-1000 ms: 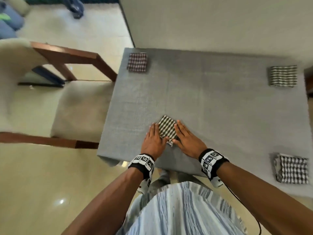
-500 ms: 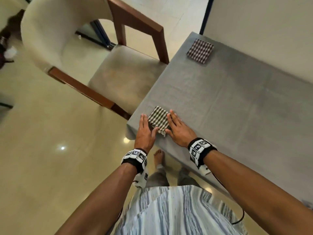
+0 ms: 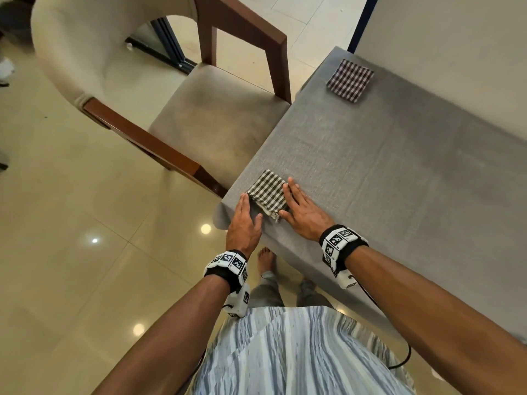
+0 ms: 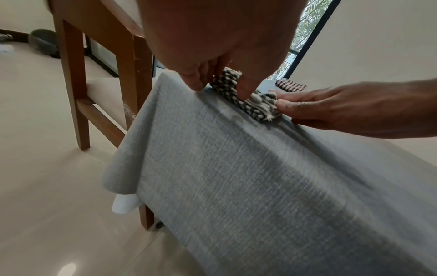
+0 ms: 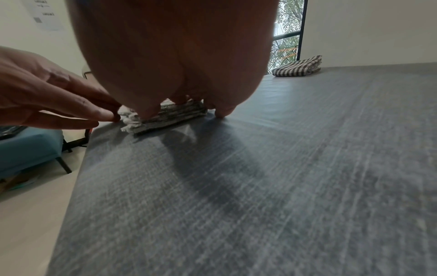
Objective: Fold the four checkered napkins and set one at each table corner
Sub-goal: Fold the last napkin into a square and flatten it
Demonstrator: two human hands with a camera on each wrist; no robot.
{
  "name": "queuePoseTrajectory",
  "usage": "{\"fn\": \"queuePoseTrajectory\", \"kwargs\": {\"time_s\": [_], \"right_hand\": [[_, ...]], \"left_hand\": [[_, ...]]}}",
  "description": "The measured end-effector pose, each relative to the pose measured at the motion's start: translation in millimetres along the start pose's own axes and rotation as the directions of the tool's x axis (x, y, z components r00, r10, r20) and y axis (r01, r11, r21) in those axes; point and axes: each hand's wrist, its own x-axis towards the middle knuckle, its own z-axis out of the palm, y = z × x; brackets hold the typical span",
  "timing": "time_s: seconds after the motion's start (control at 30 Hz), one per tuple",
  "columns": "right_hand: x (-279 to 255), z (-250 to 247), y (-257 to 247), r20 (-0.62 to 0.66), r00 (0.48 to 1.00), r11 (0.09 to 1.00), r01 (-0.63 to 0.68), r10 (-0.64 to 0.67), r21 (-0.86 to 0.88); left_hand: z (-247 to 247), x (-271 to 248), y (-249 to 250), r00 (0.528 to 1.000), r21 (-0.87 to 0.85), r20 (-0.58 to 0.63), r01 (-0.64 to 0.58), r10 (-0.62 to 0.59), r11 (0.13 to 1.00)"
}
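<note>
A folded black-and-white checkered napkin (image 3: 268,193) lies flat near the near-left corner of the grey-clothed table (image 3: 385,166). My left hand (image 3: 245,215) lies with straight fingers along the napkin's left edge, at the table's brink. My right hand (image 3: 299,206) lies flat against its right edge, fingers straight. In the left wrist view the left thumb touches the napkin (image 4: 246,98) and the right hand (image 4: 331,110) touches its frayed corner. A folded red-brown checkered napkin (image 3: 350,81) sits at the far-left corner. A striped folded napkin (image 5: 299,67) shows at a far corner in the right wrist view.
A beige upholstered chair with brown wooden arms (image 3: 205,118) stands close against the table's left side. The grey cloth (image 4: 260,177) hangs down over the near edge. Glossy tiled floor (image 3: 85,252) lies left of the table. A pale wall (image 3: 456,52) runs behind it.
Both hands have slid the black-and-white napkin left along the near edge to the near-left corner. The head view has swung left, so the right-side napkins have left the frame.
</note>
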Motion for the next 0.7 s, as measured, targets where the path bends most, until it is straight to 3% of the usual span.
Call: {"fn": "queuePoseTrajectory", "kwargs": {"time_s": [0.53, 0.7], "right_hand": [[-32, 13, 1, -0.170, 0.984, 0.999, -0.043, 0.045, 0.014], [-42, 22, -8, -0.155, 0.985, 0.997, -0.075, 0.076, 0.016]], "left_hand": [[-13, 5, -6, 0.999, -0.003, 0.013, -0.049, 0.050, 0.999], [-15, 5, -12, 0.995, -0.001, 0.030, -0.090, 0.090, 0.996]]}}
